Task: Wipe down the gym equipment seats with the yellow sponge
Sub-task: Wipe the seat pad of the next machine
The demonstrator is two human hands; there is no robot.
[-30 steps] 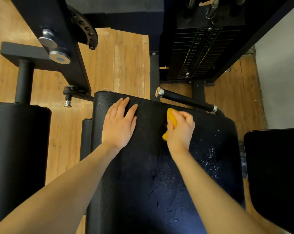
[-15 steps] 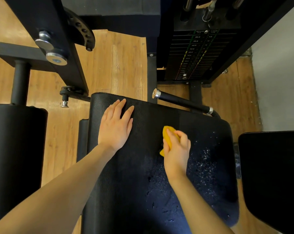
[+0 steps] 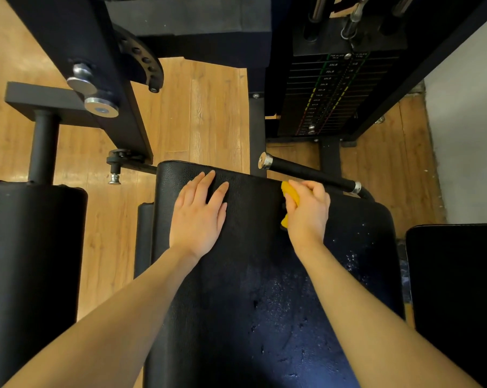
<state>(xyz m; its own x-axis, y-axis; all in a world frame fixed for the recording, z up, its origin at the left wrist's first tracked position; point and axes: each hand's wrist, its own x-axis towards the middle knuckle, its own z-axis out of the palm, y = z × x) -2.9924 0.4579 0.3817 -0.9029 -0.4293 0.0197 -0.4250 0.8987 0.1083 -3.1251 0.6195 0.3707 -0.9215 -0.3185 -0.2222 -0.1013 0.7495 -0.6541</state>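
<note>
A black padded seat (image 3: 250, 275) fills the lower middle of the head view, with wet drops and streaks over its right half. My left hand (image 3: 199, 217) lies flat on the seat near its far left corner, fingers spread. My right hand (image 3: 308, 212) is closed around the yellow sponge (image 3: 288, 196) and presses it on the seat close to the far edge. Only the sponge's left side shows past my fingers.
A black handle bar with chrome ends (image 3: 309, 173) runs just beyond my right hand. The weight stack (image 3: 329, 93) stands behind it. A black roller pad (image 3: 27, 261) is at the left, another black pad (image 3: 457, 289) at the right. Wooden floor (image 3: 208, 113) lies beyond.
My right hand pulled the sponge back toward me, then pushed it forward again to the seat's far edge. My left hand stayed flat in place.
</note>
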